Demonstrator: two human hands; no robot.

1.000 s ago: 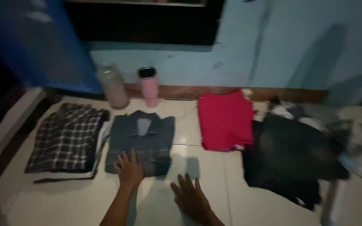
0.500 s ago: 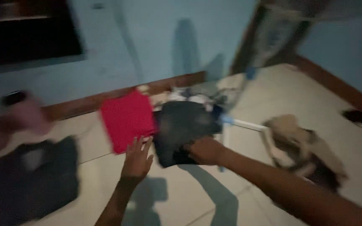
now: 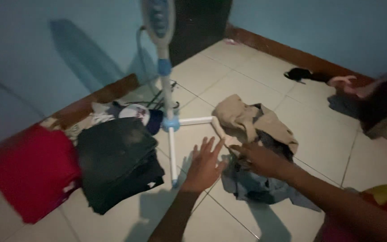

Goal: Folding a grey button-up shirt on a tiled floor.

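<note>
Head view of a dim tiled floor. The left hand hovers flat, fingers spread wide and holding nothing, just near of the white cross-shaped fan base. The right hand reaches left onto a loose heap of clothes, beige on top and blue-grey beneath, at centre; its fingers curl onto the cloth, but whether they grip it cannot be told. The fan pole rises upright just left of the heap, with one leg of the base touching or running under the beige cloth. At left lie a folded dark stack and, further left, a folded red garment. A small dark item lies far right near the wall.

Risks, as judged: cloth pulled from the heap may drag on the base leg and rock or tip the fan; the cause would be the overlap of garment and leg. A loose sleeve may trail and snag the pole. The poor light and blur suggest that a grasp could catch two garments at once, and the spread left hand sits close enough to knock the near leg.
</note>
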